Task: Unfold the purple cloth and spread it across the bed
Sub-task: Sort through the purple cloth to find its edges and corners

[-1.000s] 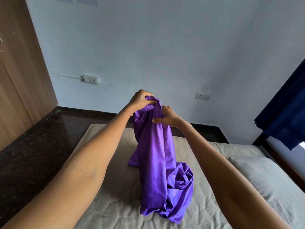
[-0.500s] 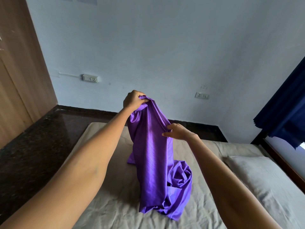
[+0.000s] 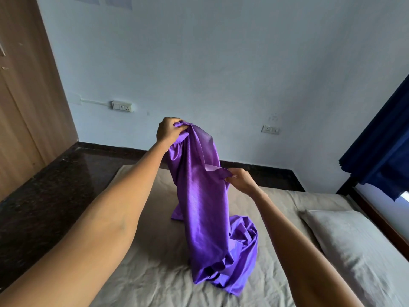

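I see the purple cloth (image 3: pixel 203 207) still mostly bunched: shiny, hanging as a tall column from a gathered top edge, one flap pulled out sideways partway down. Lower end crumpled in a heap on the bed (image 3: pixel 141 271), grey wrinkled sheet, near its middle.

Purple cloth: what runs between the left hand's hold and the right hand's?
In the head view, only a taut, sloping edge of the purple cloth spans from the left hand down to the right hand.

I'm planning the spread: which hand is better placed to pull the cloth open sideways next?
Probably the right hand: it pinches a loose edge of the purple cloth, with bed beside it. The left hand holds the top bunch.
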Motion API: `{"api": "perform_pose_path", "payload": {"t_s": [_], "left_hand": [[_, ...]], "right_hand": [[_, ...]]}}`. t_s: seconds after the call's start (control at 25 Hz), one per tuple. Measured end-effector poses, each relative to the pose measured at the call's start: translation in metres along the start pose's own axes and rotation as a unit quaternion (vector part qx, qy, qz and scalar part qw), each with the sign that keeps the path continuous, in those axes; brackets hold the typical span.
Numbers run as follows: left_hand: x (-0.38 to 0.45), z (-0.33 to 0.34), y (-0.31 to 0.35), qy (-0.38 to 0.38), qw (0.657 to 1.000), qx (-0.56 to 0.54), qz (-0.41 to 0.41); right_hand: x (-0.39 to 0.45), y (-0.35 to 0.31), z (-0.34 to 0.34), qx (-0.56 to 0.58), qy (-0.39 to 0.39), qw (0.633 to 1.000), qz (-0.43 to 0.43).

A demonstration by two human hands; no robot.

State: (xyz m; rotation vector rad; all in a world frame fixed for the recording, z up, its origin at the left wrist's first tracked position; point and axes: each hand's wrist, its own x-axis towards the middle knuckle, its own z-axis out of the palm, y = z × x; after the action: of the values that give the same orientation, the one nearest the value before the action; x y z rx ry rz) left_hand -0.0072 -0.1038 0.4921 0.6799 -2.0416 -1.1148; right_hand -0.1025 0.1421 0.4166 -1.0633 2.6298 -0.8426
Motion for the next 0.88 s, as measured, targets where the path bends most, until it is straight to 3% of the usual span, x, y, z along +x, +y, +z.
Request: {"api": "perform_pose_path", "payload": {"t_s": [0.24,0.36,0.44,0.48,0.6,0.72,0.88], "left_hand": [[-0.004,0.014,0.011,-0.009,1.0,-0.02,0.01],[-0.003,0.022,0.013,-0.004,1.0,-0.013,0.013],[-0.006,0.03,0.016,-0.019,0.999,-0.025,0.023],[-0.006,0.033,0.018,-0.035,0.998,-0.039,0.03],[-0.007,0.034,0.022,-0.109,0.988,-0.095,0.059],[0.002,0.022,0.019,-0.134,0.981,-0.114,0.081],[0.009,0.009,0.011,-0.076,0.991,-0.09,0.063]], "right_hand": [[0.0,-0.029,0.025,0.159,-0.004,0.986,0.057],[-0.004,-0.041,0.04,0.029,-0.056,0.997,-0.044],[-0.002,-0.053,0.049,-0.079,-0.092,0.984,-0.132],[-0.001,-0.059,0.052,-0.14,-0.074,0.971,-0.182],[0.01,-0.064,0.042,-0.267,0.092,0.92,-0.271],[0.016,-0.05,0.014,-0.333,0.13,0.917,-0.179],[0.014,-0.021,-0.003,-0.407,0.083,0.906,-0.08]]}}
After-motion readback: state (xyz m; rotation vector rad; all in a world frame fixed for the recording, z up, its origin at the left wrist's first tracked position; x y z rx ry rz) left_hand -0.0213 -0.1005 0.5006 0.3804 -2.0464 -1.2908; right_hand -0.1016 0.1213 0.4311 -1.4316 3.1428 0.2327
